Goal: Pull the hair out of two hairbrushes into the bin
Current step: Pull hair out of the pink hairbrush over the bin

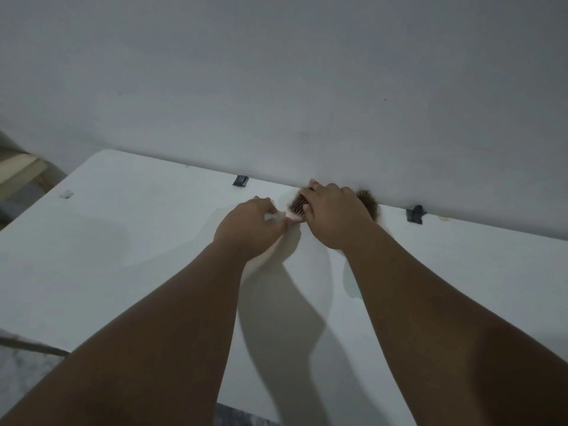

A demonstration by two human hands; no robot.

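Note:
A hairbrush (295, 207) with a pale pink body and dark bristles lies at the far edge of the white table (138, 241), against the wall. My right hand (333, 215) covers the brush's head, its fingers curled over the bristles. My left hand (250, 224) is at the brush's pink end, with the thumb tip on it and the fingers curled above. A brown clump of hair (370, 204) shows just behind my right hand, by the wall. Whether that clump sits on a second brush is hidden. No bin is in view.
Two dark clips (240, 181) (415, 214) sit along the table's back edge against the grey wall (276, 87). A small pale scrap (65, 194) lies at the table's left. Floor and a wooden edge (21, 167) show on the far left.

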